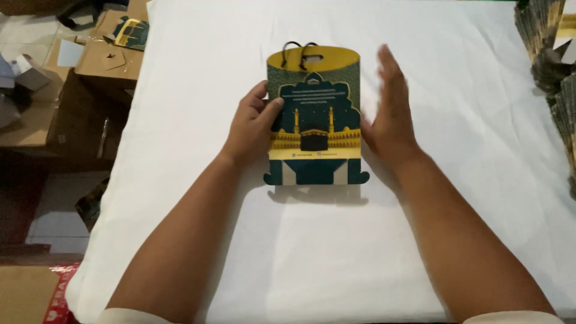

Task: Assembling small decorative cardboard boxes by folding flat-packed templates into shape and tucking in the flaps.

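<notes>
Both forearms reached over the white table. Left hand gripped the left edge of the flat green and gold paper bag, while right hand was open flat beside its right edge.

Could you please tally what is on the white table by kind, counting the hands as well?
Printed paper bag with black cord handles: 1
Hands: 2, left hand gripping the bag's edge, right hand flat beside it
Stack of folded printed card at the table's right edge: 1
Total: 4
</notes>
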